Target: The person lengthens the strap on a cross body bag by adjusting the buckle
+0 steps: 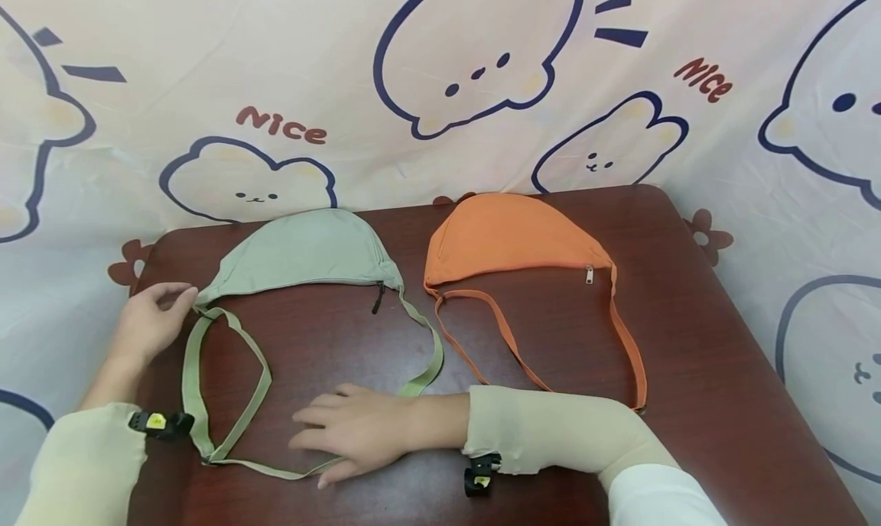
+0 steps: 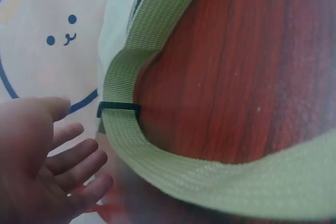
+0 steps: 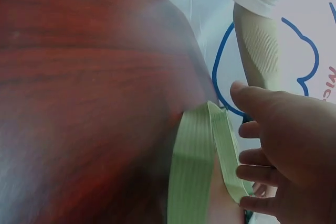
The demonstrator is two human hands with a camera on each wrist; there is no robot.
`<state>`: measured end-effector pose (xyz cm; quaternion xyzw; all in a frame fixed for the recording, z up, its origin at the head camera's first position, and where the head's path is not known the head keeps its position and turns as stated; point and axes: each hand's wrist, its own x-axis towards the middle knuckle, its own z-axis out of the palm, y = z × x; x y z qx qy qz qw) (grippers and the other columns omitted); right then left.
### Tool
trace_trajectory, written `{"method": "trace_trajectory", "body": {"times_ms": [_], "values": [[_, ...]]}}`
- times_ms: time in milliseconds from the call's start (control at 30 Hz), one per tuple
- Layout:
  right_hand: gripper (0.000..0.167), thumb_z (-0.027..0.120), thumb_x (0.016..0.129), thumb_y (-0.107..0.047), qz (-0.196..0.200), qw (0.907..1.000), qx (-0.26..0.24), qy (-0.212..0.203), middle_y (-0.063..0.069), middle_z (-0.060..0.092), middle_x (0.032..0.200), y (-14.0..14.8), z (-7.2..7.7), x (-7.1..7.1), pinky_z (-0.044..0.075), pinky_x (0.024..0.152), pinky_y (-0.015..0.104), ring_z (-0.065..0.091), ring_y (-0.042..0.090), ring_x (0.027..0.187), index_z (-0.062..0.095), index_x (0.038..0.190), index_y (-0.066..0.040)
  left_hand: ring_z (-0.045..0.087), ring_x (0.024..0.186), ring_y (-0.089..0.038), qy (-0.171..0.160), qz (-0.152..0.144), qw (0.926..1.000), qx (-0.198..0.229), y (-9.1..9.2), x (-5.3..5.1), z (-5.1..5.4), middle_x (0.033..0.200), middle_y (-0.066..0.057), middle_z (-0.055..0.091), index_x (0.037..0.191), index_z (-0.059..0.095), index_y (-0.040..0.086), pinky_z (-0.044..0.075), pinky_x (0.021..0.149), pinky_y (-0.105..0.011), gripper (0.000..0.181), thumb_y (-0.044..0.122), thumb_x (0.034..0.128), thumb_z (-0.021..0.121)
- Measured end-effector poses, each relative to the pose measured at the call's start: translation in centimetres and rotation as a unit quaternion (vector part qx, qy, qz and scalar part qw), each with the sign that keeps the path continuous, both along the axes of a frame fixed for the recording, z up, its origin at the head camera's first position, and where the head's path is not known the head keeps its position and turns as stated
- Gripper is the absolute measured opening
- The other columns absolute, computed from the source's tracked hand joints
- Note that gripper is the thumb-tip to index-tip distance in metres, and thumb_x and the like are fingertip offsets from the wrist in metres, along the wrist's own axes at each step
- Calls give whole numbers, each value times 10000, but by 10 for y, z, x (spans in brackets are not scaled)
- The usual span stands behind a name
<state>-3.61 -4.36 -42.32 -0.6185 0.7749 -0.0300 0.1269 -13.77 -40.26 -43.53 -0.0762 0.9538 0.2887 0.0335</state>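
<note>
A pale green waist bag [image 1: 310,251] lies flat toward the back left of the table, its zip pull hanging at the right end. From it a green strap [image 1: 193,381] loops toward the front. Beside the bag's left corner is my left hand [image 1: 154,319], its fingers loosely bent; in the left wrist view nothing is between them and the webbing [image 2: 123,135] passes alongside. My right hand [image 1: 354,430] is spread over the front run of the strap, which passes beneath it. Green webbing [image 3: 191,166] also shows near its fingers in the right wrist view.
An orange waist bag [image 1: 516,235] lies to the right of the green one, its strap [image 1: 629,342] trailing forward partly under the right forearm. Both bags are on a dark brown table [image 1: 723,373]. A printed cloth [image 1: 440,159] hangs behind and around the table.
</note>
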Motion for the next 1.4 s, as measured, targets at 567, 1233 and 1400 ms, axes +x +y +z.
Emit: {"method": "trace_trajectory", "body": {"times_ms": [567,1233,1400], "values": [[752,487,1020,-597,-481,9981,-280,245,113,210,1676,93,16,-19,218,1209,517,191,238,1543,291,1614,-180,366,1316,-588,633,-1337,9890,-14,46,25,34,1479,-393,362,1490,373,-105,309,991,-729,594,285,1073,537],[825,678,946,-528,-1714,9785,-846,-771,63,184,1684,239,20,-16,166,1204,564,173,267,1547,337,1597,-152,418,1384,-431,1526,-3443,9261,-208,195,21,70,1474,-235,496,1416,541,-16,269,1115,-634,541,197,957,732],[873,753,885,-527,-2141,9666,-1015,-972,74,253,1664,275,22,-12,132,1223,466,239,349,1518,373,1581,-161,430,1396,-381,1488,-3884,9090,-280,229,22,70,1479,-204,503,1422,550,10,287,1129,-599,546,276,973,712]]}}
